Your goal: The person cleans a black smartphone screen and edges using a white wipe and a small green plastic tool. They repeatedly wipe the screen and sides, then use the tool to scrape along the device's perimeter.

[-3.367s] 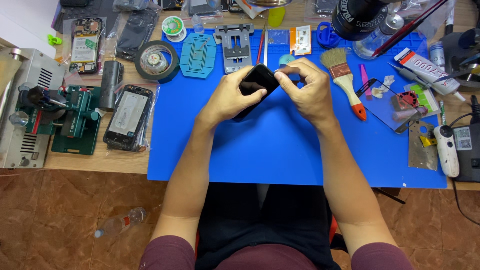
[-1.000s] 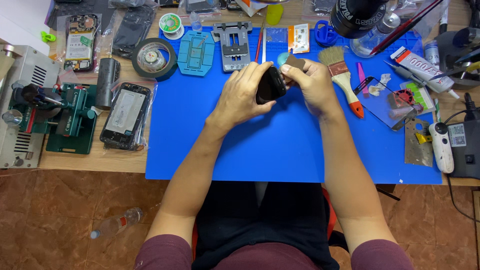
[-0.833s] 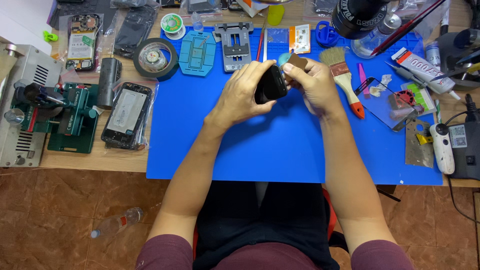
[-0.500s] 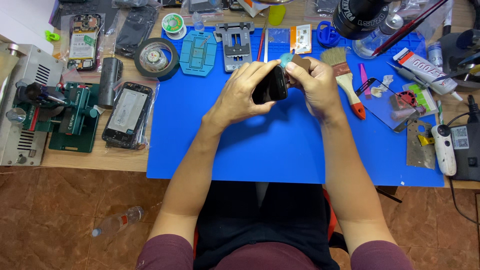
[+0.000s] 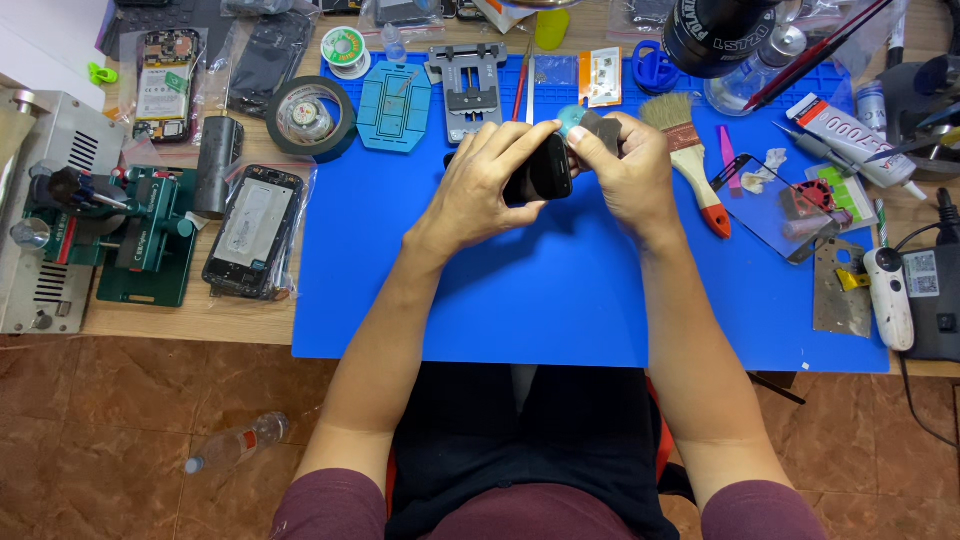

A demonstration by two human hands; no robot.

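Both hands meet above the far middle of the blue work mat. My left hand grips a black phone, held on edge and tilted. My right hand pinches a small dark grey piece with a teal round tip against the phone's upper end. The fingers of both hands hide most of the phone.
Around the mat lie a brush with a red handle, a grey metal holder, a teal tray, a tape roll, opened phones, a green clamp jig, a glass panel, a glue tube and a white tool.
The phone has been turned from lying flatter between the hands to standing on edge, and both hands have shifted slightly toward the far side of the mat.
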